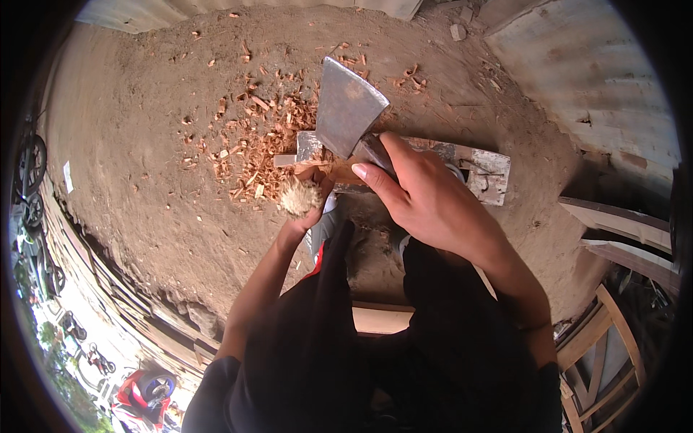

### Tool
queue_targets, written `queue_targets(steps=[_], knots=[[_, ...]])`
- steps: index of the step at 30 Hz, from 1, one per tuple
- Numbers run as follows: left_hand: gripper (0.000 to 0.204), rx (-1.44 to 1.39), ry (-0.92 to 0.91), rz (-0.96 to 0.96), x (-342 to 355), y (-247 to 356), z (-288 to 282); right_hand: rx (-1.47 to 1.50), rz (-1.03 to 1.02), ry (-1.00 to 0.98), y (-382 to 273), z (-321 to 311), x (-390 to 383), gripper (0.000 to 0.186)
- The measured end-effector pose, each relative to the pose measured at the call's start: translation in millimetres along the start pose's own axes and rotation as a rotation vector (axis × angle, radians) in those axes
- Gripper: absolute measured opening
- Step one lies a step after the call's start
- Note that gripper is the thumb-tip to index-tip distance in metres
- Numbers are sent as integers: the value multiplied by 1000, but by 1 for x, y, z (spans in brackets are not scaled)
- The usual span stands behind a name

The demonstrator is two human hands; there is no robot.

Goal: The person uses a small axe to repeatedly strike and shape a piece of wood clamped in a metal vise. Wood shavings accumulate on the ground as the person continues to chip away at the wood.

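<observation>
My right hand (426, 191) is wrapped round the dark handle of a hatchet (350, 105). Its broad, flared metal blade is raised over the work, flat face toward me. Lower and to the left, my left hand (315, 198) grips a wooden handle with a frayed, mushroomed top (299, 198); the tool's lower end is hidden. Beneath both hands, a reddish-brown piece of wood (285, 160) rests across a worn, white-stained plank (491, 180). My right hand covers part of that plank.
Curled wood shavings (256, 137) litter the dirt floor (144, 115) beyond and left of the plank. Metal sheeting (588, 79) stands at the right. Boards (621, 224) and a wooden frame (606, 353) lie at the near right. Motorbikes (144, 393) are at the far left edge.
</observation>
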State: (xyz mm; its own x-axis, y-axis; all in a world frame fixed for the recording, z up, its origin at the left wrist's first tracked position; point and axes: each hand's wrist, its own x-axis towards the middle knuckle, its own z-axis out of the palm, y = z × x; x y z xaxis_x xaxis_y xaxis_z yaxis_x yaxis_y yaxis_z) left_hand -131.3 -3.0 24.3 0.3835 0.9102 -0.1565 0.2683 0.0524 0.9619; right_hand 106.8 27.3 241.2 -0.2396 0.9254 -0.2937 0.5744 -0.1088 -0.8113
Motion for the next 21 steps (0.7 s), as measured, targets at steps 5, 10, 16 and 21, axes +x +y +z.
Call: queue_targets(steps=[5,10,16,21], knots=[[32,91,66,28,-2,27,6,36,18,-26,18,5,-13,34],[22,65,-2,83,12,-42,4,-11,-71,-31,-6,-9,-7,30],[21,115,-81,24,14,-34,4,-76,-265,27,-19,17,-7,27],[21,143,7,128,5,-1,7,-269,-168,-201,8,26,-11,29]])
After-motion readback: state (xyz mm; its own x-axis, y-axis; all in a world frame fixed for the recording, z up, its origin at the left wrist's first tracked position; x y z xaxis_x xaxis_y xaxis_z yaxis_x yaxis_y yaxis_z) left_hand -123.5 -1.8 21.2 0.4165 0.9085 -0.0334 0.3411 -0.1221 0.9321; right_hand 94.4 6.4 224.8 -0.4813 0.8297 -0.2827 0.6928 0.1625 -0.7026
